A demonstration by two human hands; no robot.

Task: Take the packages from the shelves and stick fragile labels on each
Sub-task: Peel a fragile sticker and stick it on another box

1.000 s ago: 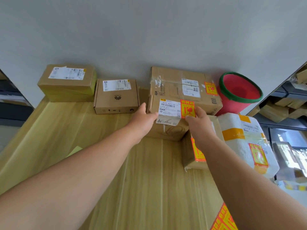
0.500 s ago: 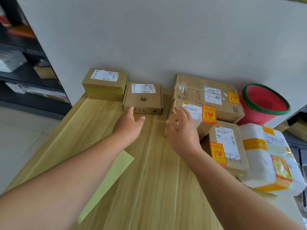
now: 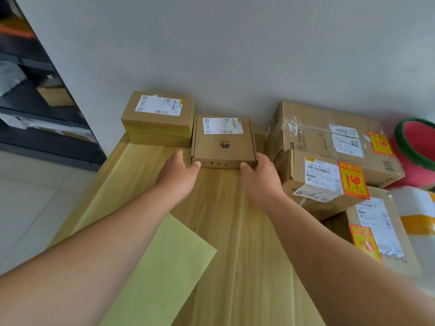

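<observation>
**Two hands at a small flat box on a wooden bench**

Head camera, looking forward and down. Two bare forearms reach over a pale wooden bench (image 3: 235, 231) that ends at a grey wall (image 3: 235, 55). Against that wall, near the middle, lies a flat box (image 3: 223, 142) of brown cardboard with a white shipping slip and a small dark logo on its lid. The left hand (image 3: 180, 175) is at its near left corner. Its thumb tip touches the front face, and its fingers (image 3: 179, 155) are loose and spread beside the left side, released rather than grasping. The right hand (image 3: 259, 182) is grasping the near right corner, thumb on the front face, fingers (image 3: 263, 160) bent round the right side.

Just left of the flat box, also at the wall, sits a thicker box (image 3: 160, 123) with a white slip on top. To the right a large box (image 3: 324, 135) stands by the wall and carries a red and yellow fragile label (image 3: 380, 143). A medium box (image 3: 315, 184) sits tilted in front of it, touching it, with a second fragile label (image 3: 353, 180). Nearer on the right lies a long box (image 3: 386, 234) with a third fragile label (image 3: 366, 243), beside a white wrapped parcel (image 3: 416, 208). A red basket (image 3: 409, 177) with a green rim stands at the far right. A pale green sheet (image 3: 164, 267) lies on the near bench, partly hidden by the left forearm. Dark shelves (image 3: 35, 114) stand at the far left above a tiled floor (image 3: 28, 196).
</observation>
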